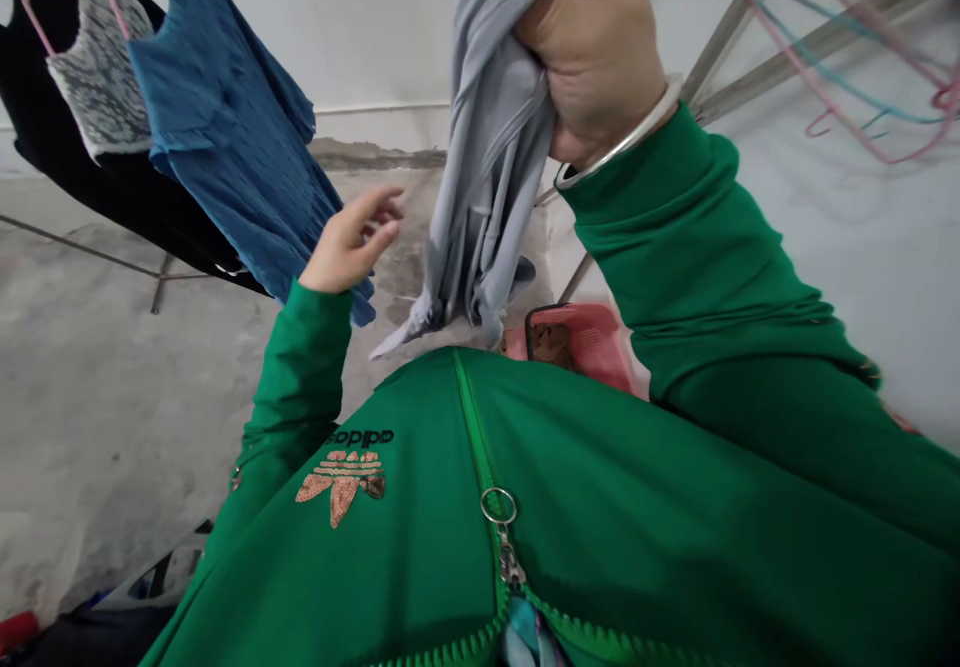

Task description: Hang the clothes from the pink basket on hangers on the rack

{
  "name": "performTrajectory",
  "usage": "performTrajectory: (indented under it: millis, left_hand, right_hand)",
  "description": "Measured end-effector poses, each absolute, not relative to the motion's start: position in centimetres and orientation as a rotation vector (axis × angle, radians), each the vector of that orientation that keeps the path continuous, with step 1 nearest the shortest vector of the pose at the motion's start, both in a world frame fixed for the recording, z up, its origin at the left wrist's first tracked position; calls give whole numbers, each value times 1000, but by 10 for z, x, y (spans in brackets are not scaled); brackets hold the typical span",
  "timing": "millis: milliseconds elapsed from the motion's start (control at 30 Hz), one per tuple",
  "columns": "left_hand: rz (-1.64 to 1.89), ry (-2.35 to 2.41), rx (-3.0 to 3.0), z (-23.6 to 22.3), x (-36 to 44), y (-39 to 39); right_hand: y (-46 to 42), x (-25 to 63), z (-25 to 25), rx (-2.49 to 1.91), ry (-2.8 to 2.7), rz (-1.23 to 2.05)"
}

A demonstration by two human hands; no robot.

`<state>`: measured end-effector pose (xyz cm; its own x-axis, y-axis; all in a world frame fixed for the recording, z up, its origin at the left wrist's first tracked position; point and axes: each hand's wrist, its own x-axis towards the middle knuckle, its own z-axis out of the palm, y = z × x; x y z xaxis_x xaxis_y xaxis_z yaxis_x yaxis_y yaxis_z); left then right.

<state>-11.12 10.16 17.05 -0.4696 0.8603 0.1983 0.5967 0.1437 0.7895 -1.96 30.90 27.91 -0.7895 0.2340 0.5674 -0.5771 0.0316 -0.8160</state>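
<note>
My right hand (592, 47) is raised high and grips a grey cloth garment (487, 147), which hangs down in long folds. A metal bangle (619, 142) circles that wrist. My left hand (349, 242) is lower, its fingers loosely curled and holding nothing. It is right next to a blue top (225, 117) on a pink hanger, by the top's lower edge. I cannot tell whether they touch. Behind the blue top hang a black garment (67, 97) and a speckled grey-white piece (97, 77).
A pink plastic basket (577, 337) sits on the floor beyond my chest. Pink and blue hangers (847, 57) hang from a metal rack bar (817, 42) at upper right. The concrete floor (112, 397) is stained, and a low wall stands behind. Dark items lie at bottom left.
</note>
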Motion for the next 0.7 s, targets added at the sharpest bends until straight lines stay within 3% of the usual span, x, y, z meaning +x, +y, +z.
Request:
performTrajectory:
  millis: [267,500,700]
  left_hand:
    - [1095,1580,1418,125,-109,163]
    - [1604,1568,1389,134,-154,139]
    - [1280,1293,1093,87,-136,144]
  right_hand:
    - [318,1,281,341,-1674,1970]
    - [343,25,289,207,-1490,1979]
    - [343,33,295,67,-1421,1825]
